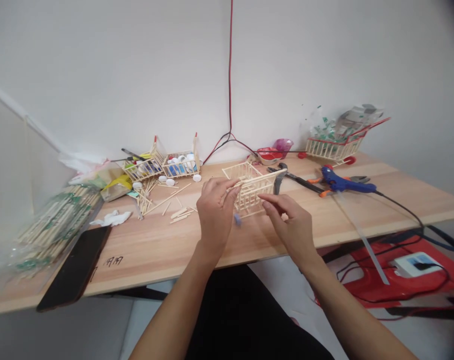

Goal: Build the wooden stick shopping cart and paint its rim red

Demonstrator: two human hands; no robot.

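Note:
A small shopping cart [251,195] built of thin wooden sticks stands on the tabletop between my two hands. At its left side, my left hand [216,212] pinches thumb and fingers together against the cart's edge. My right hand [291,225] is at the cart's right front, with thumb and forefinger closed in a pinch; anything between those tips is too small to make out. Under the cart's front corner is a blurred blue piece [237,219]. My fingers partly cover the near side of the cart.
Two loaded stick carts [180,165] stand at the back left, beside loose sticks [180,215]. Bagged sticks [58,225] and a phone [75,267] lie left. A hammer [302,181], a blue glue gun [347,182] and a red-trimmed cart [334,149] are right.

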